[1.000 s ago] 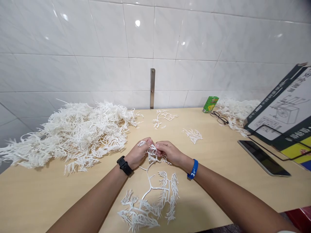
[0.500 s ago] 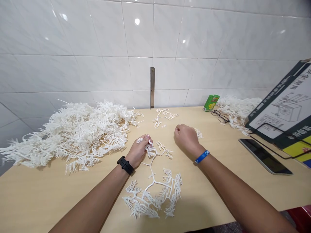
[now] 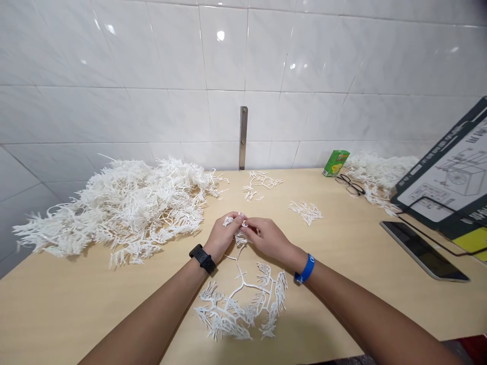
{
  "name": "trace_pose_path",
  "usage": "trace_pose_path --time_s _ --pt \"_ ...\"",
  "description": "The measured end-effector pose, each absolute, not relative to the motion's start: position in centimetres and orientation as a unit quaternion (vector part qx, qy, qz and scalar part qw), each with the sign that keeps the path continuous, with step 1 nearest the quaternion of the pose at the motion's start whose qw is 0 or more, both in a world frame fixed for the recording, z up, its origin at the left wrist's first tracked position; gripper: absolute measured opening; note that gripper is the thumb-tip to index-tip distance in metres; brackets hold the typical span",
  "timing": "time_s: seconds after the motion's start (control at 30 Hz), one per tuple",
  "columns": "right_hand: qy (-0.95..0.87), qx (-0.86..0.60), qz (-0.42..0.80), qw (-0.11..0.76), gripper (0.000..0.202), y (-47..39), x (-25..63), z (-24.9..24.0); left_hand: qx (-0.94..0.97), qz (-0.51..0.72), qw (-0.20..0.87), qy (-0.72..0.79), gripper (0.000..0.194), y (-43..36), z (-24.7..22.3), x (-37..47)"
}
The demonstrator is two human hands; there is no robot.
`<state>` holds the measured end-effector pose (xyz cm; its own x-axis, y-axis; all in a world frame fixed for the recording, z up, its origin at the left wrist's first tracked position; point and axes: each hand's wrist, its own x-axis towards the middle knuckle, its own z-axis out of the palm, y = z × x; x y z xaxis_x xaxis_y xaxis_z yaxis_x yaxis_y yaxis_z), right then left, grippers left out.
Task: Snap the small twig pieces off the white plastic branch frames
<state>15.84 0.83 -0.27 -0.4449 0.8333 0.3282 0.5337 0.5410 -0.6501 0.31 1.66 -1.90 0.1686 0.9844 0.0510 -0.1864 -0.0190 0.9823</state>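
Observation:
A white branched plastic piece [image 3: 243, 285] lies on the table in front of me, its feathery tips spread toward the near edge. My left hand [image 3: 224, 233], with a black watch at the wrist, pinches the far end of this piece. Touching it from the right, my right hand [image 3: 266, 235], with a blue wristband, has its thumb and forefinger pressed together at the same white tips. Small white sprigs show between the fingers; the exact grip is partly hidden.
A big heap of white branched pieces [image 3: 152, 203] fills the left side. Loose sprigs [image 3: 306, 212] lie right of centre, others [image 3: 262, 181] farther back. At right are a green box [image 3: 335, 163], glasses [image 3: 350, 184], another white pile [image 3: 380, 170], a phone [image 3: 424, 251] and a printed carton [image 3: 449, 177].
My right hand has moved left and nearer, from beside the loose sprigs to meet my left hand at the piece. The sprigs it covered now show. The view has shifted slightly.

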Motion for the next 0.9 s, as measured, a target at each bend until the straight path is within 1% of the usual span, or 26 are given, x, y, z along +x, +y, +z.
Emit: trace_pose_path --time_s 0.17,0.27,0.4,0.57,0.67,0.8,0.83,0.9 --pt "-0.803 -0.391 0.265 0.365 0.026 1.1 16.3 -0.7 0.498 0.454 0.664 0.324 0.034 1.4 -1.5 0.3" --pt "-0.801 -0.379 0.263 0.382 0.030 1.1 16.3 -0.6 0.477 0.453 0.687 0.310 0.035 1.5 -1.5 0.1" --pt "-0.822 -0.381 0.232 0.354 0.030 1.2 16.1 -0.9 0.482 0.461 0.667 0.331 0.041 1.5 -1.5 0.1" --pt "-0.818 -0.395 0.244 0.339 0.035 1.4 15.9 -1.3 0.499 0.495 0.613 0.360 0.035 1.3 -1.7 0.5" --pt "-0.819 -0.382 0.253 0.345 0.035 0.9 15.9 -1.3 0.452 0.522 0.616 0.378 0.033 1.7 -2.0 0.2" --pt "-0.864 -0.298 0.252 0.318 0.031 0.2 15.5 -1.1 0.375 0.554 0.631 0.392 0.032 2.3 -2.2 -0.4" --pt "-0.868 -0.298 0.241 0.317 0.029 0.3 15.5 -1.0 0.378 0.550 0.633 0.393 0.032 2.3 -2.1 -0.5" --pt "-0.851 -0.345 0.207 0.338 0.025 0.7 15.9 -0.8 0.396 0.533 0.635 0.394 0.034 2.2 -2.0 -0.5"
